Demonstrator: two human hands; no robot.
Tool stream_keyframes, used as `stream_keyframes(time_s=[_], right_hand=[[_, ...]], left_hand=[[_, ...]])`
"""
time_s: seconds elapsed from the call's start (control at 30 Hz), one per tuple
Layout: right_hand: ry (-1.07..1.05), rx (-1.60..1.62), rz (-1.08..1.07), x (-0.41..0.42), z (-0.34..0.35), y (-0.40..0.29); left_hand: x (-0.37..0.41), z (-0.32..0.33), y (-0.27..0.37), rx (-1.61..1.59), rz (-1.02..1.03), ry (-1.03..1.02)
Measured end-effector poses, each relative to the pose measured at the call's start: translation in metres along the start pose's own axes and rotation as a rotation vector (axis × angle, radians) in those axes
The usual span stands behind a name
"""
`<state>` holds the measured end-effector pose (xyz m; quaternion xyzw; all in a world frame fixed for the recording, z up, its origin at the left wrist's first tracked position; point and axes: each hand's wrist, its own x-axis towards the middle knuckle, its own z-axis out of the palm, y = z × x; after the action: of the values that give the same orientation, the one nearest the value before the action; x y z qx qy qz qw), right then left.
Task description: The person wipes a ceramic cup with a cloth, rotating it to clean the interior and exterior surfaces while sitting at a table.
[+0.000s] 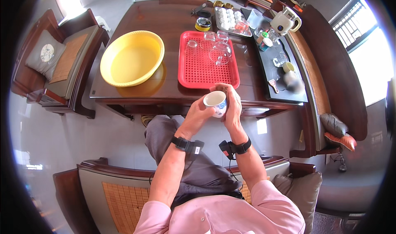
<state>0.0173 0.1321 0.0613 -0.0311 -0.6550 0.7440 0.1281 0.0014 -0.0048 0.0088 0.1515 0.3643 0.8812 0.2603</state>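
Between my two hands is a small white porcelain cup (220, 106) with a blue pattern on its outer wall. Its mouth is tilted towards me, and the white inside shows no contents. My left hand (196, 115) grips the near left side, with the thumb across the front. Around the right side and back curves my right hand (232, 104), its fingers partly hidden by the cup. Both hands are in front of the table's near edge, just below a red perforated plastic tray (198, 76). Several clear glass cups and a glass lid (192, 43) lie on the tray.
A yellow plastic basin (133, 59) stands left on the dark wooden table (167, 11). At the right, a black tea tray (263, 60) carries an electric kettle (285, 21), a small brush (273, 85) and cups. Behind the red tray are an ashtray (203, 24) and a tray of white cups (229, 19).
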Motion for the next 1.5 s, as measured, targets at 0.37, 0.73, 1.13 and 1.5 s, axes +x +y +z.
stream_keyframes(time_s=[0.37, 0.73, 1.13, 1.5], right_hand=[[-0.026, -0.464, -0.349, -0.036, 0.02, 0.041], [0.142, -0.106, -0.031, 0.0, -0.005, 0.015], [-0.113, -0.018, -0.065, -0.016, -0.015, 0.021], [-0.143, -0.591, -0.188, -0.047, -0.023, 0.009]], left_hand=[[0.005, -0.005, -0.003, -0.199, -0.011, 0.18], [-0.001, 0.005, 0.003, -0.174, -0.151, 0.005], [0.005, 0.01, 0.002, -0.376, -0.265, 0.101], [0.004, 0.002, 0.006, -0.287, -0.334, 0.269]])
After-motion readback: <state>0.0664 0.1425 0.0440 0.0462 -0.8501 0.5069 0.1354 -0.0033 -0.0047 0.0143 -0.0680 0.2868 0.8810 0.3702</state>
